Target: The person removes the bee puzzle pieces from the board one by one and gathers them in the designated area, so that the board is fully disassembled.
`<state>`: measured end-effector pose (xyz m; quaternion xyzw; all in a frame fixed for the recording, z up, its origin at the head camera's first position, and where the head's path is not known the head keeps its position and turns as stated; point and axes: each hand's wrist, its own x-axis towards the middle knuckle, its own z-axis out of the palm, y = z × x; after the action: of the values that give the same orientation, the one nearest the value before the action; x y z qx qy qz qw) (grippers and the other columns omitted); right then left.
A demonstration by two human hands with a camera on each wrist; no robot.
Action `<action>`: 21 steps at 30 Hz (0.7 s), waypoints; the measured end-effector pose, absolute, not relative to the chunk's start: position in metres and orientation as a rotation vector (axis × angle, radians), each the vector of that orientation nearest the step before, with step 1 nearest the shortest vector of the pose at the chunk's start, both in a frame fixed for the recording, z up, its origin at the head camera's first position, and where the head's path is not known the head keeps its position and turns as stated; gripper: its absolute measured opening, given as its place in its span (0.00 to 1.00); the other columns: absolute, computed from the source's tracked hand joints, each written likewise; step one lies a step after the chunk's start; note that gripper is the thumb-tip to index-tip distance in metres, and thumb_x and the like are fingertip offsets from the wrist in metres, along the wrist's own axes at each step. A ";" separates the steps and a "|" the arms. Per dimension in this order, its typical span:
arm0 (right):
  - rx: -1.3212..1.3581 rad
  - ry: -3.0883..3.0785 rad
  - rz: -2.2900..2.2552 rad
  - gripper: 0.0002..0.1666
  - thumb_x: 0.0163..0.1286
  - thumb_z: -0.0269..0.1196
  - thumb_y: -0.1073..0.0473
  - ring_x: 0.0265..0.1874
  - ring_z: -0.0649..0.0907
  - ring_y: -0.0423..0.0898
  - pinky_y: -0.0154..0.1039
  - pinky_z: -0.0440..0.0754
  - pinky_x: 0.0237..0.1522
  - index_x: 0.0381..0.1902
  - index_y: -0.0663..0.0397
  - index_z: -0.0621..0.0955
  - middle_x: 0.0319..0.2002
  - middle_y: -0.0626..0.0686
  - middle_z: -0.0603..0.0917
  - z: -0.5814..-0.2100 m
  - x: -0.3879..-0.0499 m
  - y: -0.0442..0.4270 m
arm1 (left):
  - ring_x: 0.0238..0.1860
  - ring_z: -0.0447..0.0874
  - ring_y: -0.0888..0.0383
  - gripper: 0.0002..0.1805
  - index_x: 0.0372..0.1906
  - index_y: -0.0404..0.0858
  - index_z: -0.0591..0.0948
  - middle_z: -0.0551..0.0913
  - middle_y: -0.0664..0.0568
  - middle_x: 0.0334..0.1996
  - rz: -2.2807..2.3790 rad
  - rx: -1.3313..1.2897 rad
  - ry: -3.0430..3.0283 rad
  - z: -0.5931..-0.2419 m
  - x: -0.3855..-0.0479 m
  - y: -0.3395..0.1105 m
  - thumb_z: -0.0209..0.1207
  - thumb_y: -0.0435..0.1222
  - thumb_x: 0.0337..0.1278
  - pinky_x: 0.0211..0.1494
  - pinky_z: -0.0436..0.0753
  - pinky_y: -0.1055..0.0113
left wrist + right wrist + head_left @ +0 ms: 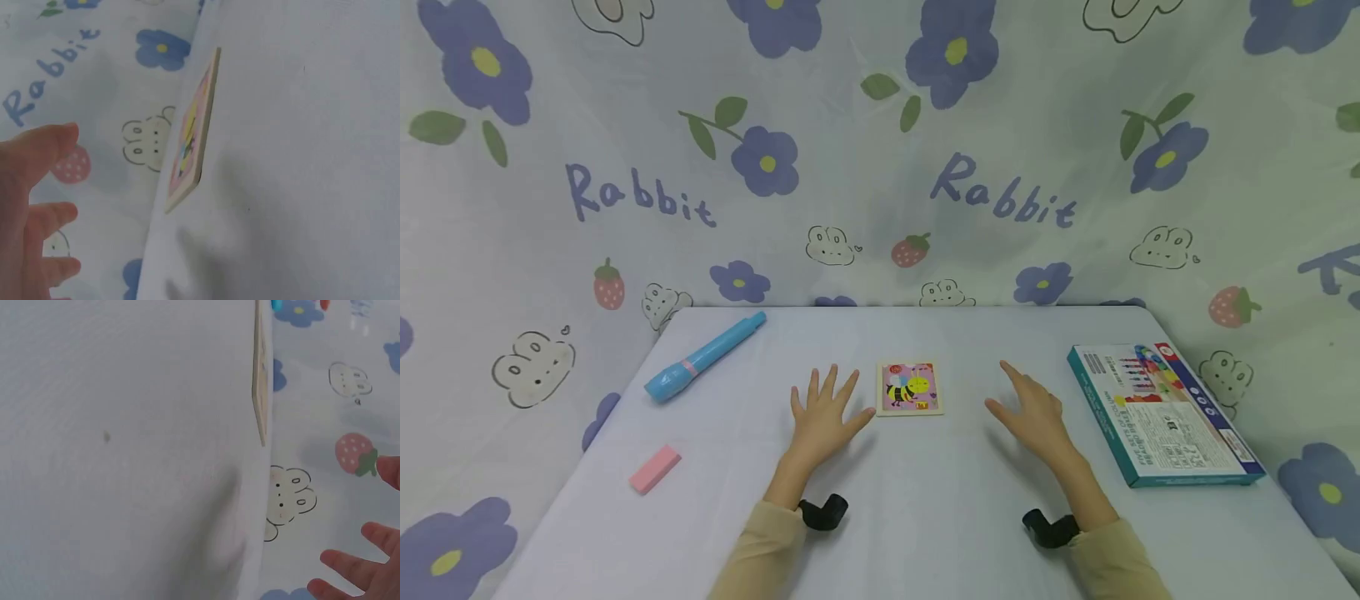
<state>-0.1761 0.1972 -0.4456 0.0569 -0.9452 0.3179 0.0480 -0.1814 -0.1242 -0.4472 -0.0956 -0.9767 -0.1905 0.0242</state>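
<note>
While the empty left hand (822,423) spreads its fingers wide, the bee picture board (910,388) lies near it — flat on the table (925,517), between both hands. Farther off, the empty right hand (1033,417) parts its fingers.

Smooth, wooden-looking bee tile (910,389)

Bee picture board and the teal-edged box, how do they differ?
Size: the bee picture board is much smaller than the teal-edged box.
Look: the board is squarish with a pale border; the box is oblong with teal edges.
Placement: the board lies between the left hand and the right hand; the box lies right of both.
Shared: both lie flat on the white table.
</note>
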 end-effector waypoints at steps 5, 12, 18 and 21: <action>0.165 -2.866 1.204 0.35 0.66 0.57 0.49 0.61 0.64 0.66 0.69 0.48 0.55 0.67 0.54 0.62 0.61 0.64 0.71 -0.450 -0.186 0.190 | 0.71 0.40 0.37 0.38 0.69 0.49 0.62 0.54 0.42 0.70 -0.625 -0.360 -3.032 -0.456 -0.194 -0.114 0.52 0.59 0.55 0.64 0.37 0.34; 0.121 -2.910 1.367 0.30 0.67 0.56 0.53 0.58 0.70 0.60 0.63 0.61 0.56 0.65 0.52 0.66 0.55 0.62 0.76 -0.453 -0.203 0.173 | 0.71 0.40 0.37 0.36 0.67 0.48 0.65 0.56 0.43 0.70 -0.673 -0.413 -3.057 -0.470 -0.213 -0.100 0.54 0.57 0.54 0.64 0.36 0.35; 0.110 -2.907 1.426 0.26 0.66 0.56 0.55 0.54 0.72 0.57 0.56 0.72 0.51 0.61 0.54 0.70 0.51 0.60 0.78 -0.456 -0.218 0.156 | 0.71 0.39 0.38 0.37 0.68 0.47 0.65 0.55 0.42 0.70 -0.729 -0.459 -3.067 -0.476 -0.224 -0.089 0.55 0.57 0.54 0.64 0.34 0.36; 0.086 -2.915 1.420 0.25 0.65 0.57 0.55 0.52 0.74 0.56 0.53 0.73 0.49 0.60 0.55 0.71 0.50 0.59 0.78 -0.457 -0.224 0.149 | 0.71 0.40 0.37 0.37 0.68 0.48 0.65 0.55 0.42 0.70 -0.738 -0.463 -3.065 -0.480 -0.227 -0.085 0.55 0.57 0.54 0.65 0.35 0.36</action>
<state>-0.2241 0.1487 -0.4572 0.0264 -0.8975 0.4372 -0.0509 -0.2272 -0.0845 -0.4796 -0.1453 -0.9617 -0.2314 -0.0223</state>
